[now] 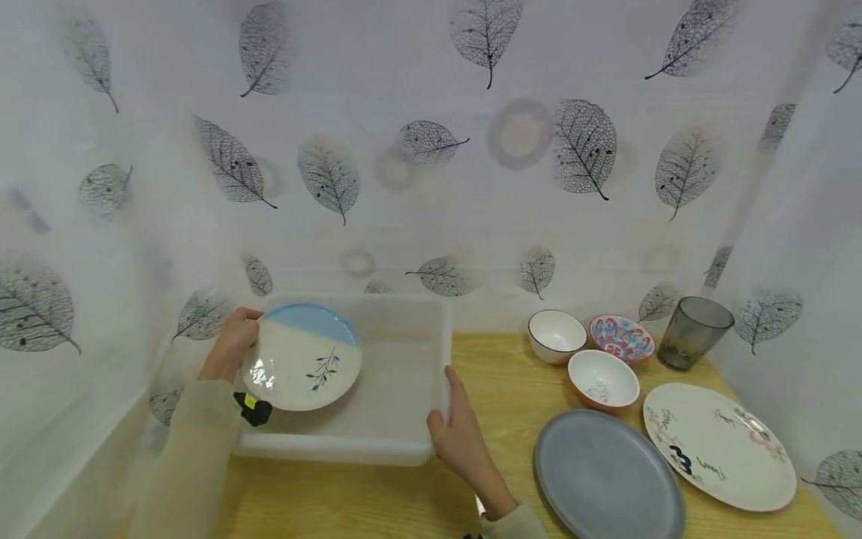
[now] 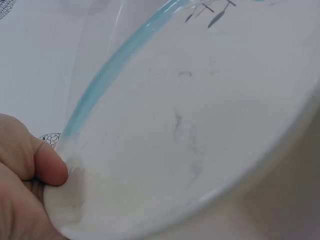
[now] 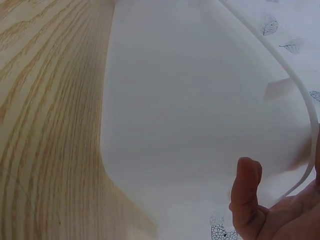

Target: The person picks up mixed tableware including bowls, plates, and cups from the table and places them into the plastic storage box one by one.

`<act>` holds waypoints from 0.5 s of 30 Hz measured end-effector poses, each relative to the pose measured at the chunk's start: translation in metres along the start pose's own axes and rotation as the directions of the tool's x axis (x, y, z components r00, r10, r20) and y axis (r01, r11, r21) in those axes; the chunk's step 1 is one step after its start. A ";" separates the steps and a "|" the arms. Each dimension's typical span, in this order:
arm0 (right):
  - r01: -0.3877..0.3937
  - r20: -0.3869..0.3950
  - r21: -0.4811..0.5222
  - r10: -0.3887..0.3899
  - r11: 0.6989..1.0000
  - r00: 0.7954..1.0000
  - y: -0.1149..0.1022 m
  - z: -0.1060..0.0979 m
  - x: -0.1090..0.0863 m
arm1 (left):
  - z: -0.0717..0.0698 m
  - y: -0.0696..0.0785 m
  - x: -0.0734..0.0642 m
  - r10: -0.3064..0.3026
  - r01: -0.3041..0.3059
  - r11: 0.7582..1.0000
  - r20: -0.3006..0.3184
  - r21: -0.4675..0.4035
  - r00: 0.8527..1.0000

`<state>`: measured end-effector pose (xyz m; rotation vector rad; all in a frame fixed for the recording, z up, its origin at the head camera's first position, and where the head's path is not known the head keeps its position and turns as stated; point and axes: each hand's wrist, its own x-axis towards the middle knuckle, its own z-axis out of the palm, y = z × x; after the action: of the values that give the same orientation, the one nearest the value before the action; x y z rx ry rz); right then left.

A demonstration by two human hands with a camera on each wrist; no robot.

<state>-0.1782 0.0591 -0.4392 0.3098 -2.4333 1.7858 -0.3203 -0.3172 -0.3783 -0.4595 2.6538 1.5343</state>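
Observation:
My left hand (image 1: 237,340) grips the left rim of a round plate (image 1: 306,363), cream with a blue band and a small leafy sprig. The plate is tilted over the left part of a white plastic tub (image 1: 404,449). In the left wrist view, the thumb lies on the face of the plate (image 2: 200,125) at its rim; the other fingers are mostly hidden. My right hand (image 1: 461,430) holds the tub's right front corner. The right wrist view has the tub's pale wall (image 3: 195,100) with fingers and thumb of the right hand (image 3: 285,215) at its edge.
To the right on the wooden table (image 1: 491,374) stand a white bowl (image 1: 555,337), a patterned bowl (image 1: 621,337), an orange-sided bowl (image 1: 602,378) and a grey glass (image 1: 694,333). A grey plate (image 1: 609,475) and flowered oval plate (image 1: 720,449) lie nearer. Leaf-print curtain (image 1: 404,209) surrounds the table.

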 end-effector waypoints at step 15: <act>-0.004 0.015 0.030 0.004 1.000 1.000 0.001 -0.002 0.001 | 0.018 -0.001 0.010 0.028 -0.023 0.993 -0.038 0.115 0.999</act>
<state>-0.1792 0.0616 -0.4394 0.3220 -2.4205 1.8301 -0.3311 -0.3043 -0.3905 -0.4554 2.7691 1.3836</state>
